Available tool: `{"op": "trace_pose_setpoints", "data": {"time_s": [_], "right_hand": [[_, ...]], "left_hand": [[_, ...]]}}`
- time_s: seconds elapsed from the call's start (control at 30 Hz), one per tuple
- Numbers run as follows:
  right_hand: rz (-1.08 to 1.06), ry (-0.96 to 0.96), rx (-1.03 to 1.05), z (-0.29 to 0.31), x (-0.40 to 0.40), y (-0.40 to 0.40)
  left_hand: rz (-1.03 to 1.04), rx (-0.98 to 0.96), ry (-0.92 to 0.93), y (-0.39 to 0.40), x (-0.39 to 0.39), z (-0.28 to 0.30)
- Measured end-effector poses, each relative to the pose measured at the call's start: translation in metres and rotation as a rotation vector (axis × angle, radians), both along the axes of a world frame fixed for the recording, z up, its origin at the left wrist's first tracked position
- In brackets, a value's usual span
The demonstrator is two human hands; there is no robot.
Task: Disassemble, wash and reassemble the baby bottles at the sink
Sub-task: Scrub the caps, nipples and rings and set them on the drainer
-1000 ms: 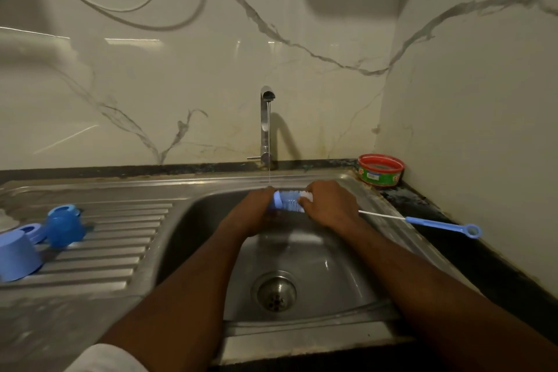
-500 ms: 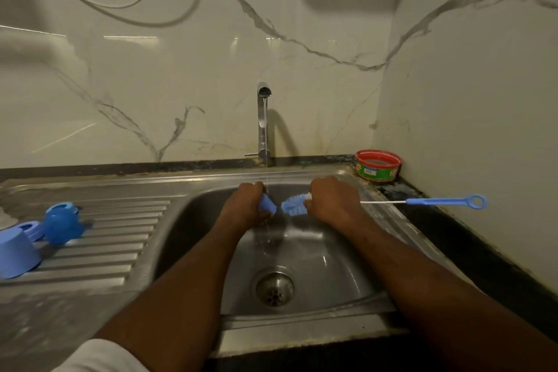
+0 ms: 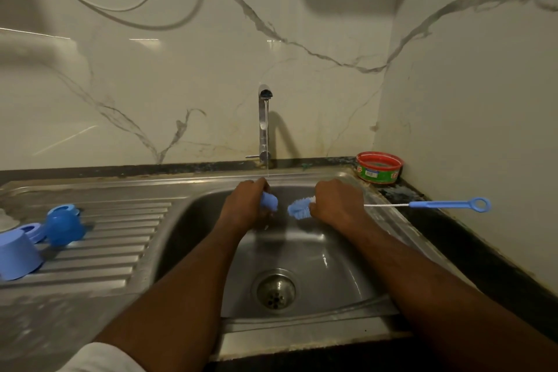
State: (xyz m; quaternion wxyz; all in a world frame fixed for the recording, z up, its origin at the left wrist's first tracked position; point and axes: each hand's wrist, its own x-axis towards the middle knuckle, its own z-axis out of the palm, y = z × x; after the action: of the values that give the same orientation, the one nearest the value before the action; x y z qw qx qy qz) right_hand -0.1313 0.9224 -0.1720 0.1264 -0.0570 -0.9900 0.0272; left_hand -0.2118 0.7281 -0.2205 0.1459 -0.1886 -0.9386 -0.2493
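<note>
Head camera, looking down at a steel sink (image 3: 347, 254) set in a dark counter against a marble-patterned wall. A thin stream of water runs from the tap (image 3: 263, 124) onto the left hand (image 3: 246, 204), which grips a small blue bottle part (image 3: 268, 201) over the basin; its exact kind cannot be told, since the fingers cover most of it. The right hand (image 3: 335, 205) is clenched around the wire stem of a bottle brush (image 3: 299, 209), just behind its blue bristles, with the long blue handle pointing right over the counter.

A second ago the bristles were pushed into the blue part and the two hands met. Now the brush is drawn out and a clear gap lies between bristles and part, with the handle swung up to lie level. My reading is that scrubbing of this piece is done and it is being rinsed.

On the ridged draining board at left lie a round blue bottle piece (image 3: 65, 228), a pale blue cap (image 3: 18, 254) lying on its side and a blue ring (image 3: 31, 229), close together. These look set aside, so reassembly has not begun. A red and green tub (image 3: 379, 167) sits in the far right corner.
</note>
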Motion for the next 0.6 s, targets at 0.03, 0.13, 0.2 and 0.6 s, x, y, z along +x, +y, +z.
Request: {"op": "trace_pose_setpoints", "data": {"time_s": [0.03,0.13,0.2,0.6], "right_hand": [[-0.001,-0.005,-0.002,0.0,0.001,-0.001],[-0.003,-0.014,0.002,-0.001,0.003,-0.004],[-0.007,-0.028,0.007,-0.001,0.005,-0.009],[0.018,-0.028,-0.071,0.006,0.016,0.005]], "left_hand": [[0.002,-0.013,0.002,0.001,0.001,0.0],[0.005,-0.052,-0.055,0.003,0.006,-0.004],[0.001,-0.031,-0.095,0.001,0.01,-0.004],[0.117,0.253,-0.115,-0.001,0.003,-0.004]]}}
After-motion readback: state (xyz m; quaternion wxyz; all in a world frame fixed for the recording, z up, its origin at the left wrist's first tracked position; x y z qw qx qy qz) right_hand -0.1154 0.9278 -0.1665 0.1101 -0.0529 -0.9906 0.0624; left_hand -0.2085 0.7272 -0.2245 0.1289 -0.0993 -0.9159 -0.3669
